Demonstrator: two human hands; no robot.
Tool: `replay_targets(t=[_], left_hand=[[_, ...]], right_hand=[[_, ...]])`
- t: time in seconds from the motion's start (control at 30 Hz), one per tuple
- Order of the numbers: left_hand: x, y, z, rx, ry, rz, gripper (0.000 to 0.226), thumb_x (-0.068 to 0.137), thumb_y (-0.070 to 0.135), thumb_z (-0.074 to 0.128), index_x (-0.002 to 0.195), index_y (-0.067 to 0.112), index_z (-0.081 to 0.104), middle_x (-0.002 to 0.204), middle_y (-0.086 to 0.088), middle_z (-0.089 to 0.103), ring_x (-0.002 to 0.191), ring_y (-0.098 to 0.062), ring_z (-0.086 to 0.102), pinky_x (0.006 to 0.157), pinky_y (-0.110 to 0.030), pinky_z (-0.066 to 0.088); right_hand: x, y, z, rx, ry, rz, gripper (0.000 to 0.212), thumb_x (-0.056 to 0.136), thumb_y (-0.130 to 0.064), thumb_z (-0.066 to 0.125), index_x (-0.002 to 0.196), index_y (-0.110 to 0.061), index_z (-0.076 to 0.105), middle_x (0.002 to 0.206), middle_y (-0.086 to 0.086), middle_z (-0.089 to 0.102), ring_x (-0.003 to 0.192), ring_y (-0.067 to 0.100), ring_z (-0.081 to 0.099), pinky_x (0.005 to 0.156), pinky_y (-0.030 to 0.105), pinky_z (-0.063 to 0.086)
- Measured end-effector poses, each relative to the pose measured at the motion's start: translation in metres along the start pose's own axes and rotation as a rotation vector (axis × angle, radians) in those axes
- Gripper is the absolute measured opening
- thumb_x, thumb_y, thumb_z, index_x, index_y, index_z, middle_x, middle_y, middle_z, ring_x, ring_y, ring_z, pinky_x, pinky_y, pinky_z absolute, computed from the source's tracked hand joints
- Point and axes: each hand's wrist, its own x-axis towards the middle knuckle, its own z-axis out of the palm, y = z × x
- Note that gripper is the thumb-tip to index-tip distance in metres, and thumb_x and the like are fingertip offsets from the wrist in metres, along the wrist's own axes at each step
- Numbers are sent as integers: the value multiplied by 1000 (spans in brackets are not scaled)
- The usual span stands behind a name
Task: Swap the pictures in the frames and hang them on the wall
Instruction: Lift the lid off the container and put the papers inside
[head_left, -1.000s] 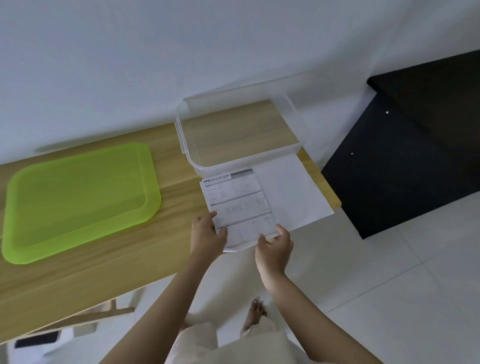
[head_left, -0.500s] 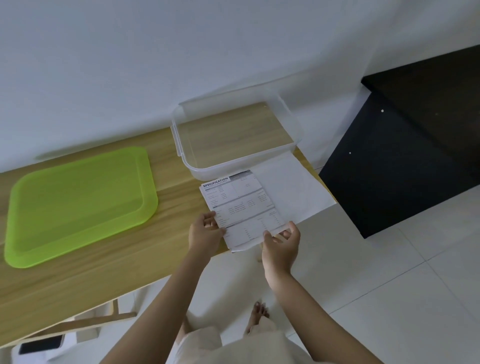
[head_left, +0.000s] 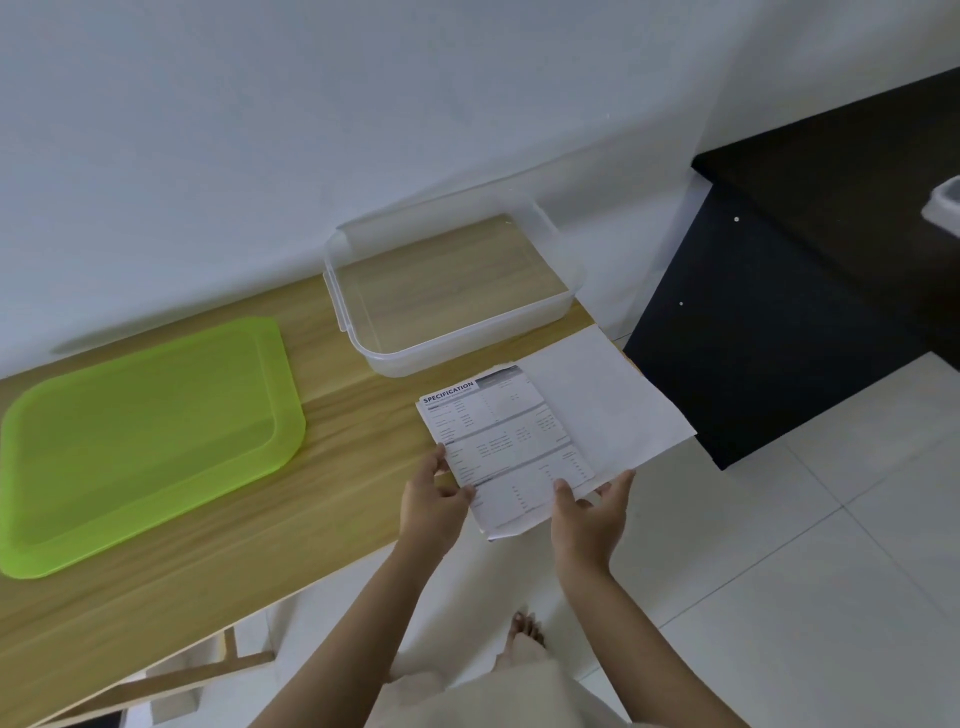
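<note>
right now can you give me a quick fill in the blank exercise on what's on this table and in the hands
1. The flat lid lying on the wooden table is ____ in colour.
2. The clear plastic box holds ____.
3. The left hand and right hand both grip the near edge of a printed ____.
4. The bold heading on that sheet reads ____.

Missing words: green; nothing; sheet of paper; SPECIFICATION

Both bare forearms reach forward and up, side by side. The left hand (head_left: 431, 501) is turned palm-in, thumb on top, pinching the near left edge of the white printed paper sheet (head_left: 506, 441). The right hand (head_left: 589, 512), just beside it, pinches the sheet's near right edge, thumb on top, fingers (head_left: 621, 486) spread beneath.
</note>
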Motion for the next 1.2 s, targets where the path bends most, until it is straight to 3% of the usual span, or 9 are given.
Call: replay_targets(t=[0.17,0.27,0.4,0.6,0.7,0.77,0.9,1.0,1.2], left_hand=[[-6,15,21,3,-29,60,61,82,-4,59,136,21,43,112,6,56,77,-19,67,69,-34,58],[-4,32,33,-15,-50,125,63,83,-4,59,137,23,41,107,11,56,80,-22,67,71,-37,59],[-1,62,42,-63,-35,241,63,82,-6,57,134,27,45,110,7,56,71,-14,64,58,-16,53],[23,100,20,-76,31,342,64,82,-4,60,138,22,41,105,17,57,70,-6,65,71,-23,57],[45,114,-8,-97,85,343,61,83,-3,59,137,19,40,113,8,58,73,-6,66,64,-17,54],[63,120,-29,-90,117,316,61,83,-3,59,137,19,41,116,4,58,76,-12,66,66,-21,55],[100,129,-69,-31,149,268,61,82,-5,60,137,16,42,116,3,55,72,-11,63,60,-17,51],[132,137,-90,19,146,223,63,83,-4,60,139,13,39,114,5,53,72,-8,61,61,-15,46],[180,146,-102,104,77,149,60,83,-5,59,138,11,40,111,2,57,75,-6,59,73,-24,48]], right_hand=[[8,-13,-15,50,38,-61,89,87,1,58,152,-22,2,139,9,47,115,25,58,90,25,47],[16,-29,-23,77,62,-142,85,86,2,57,151,-25,9,134,9,51,104,18,64,87,30,54],[27,-56,-28,123,81,-253,82,85,5,56,150,-22,15,128,5,53,88,-7,63,79,23,57],[41,-94,3,171,19,-347,84,84,4,60,151,-21,13,135,3,50,109,1,58,90,24,53],[45,-110,37,173,-65,-357,87,84,4,62,151,-20,13,133,4,50,94,-16,58,75,12,53],[49,-116,64,152,-115,-322,90,83,2,65,151,-21,10,133,4,48,84,-24,56,67,8,51],[53,-124,115,77,-176,-235,103,80,-9,72,151,-25,1,134,9,49,79,-1,63,70,16,50],[63,-129,150,28,-201,-210,105,78,-12,75,151,-22,-1,133,11,50,93,13,60,80,23,50],[82,-127,189,-67,-188,-150,102,76,-9,76,151,-16,7,120,7,54,77,2,58,58,10,49]])
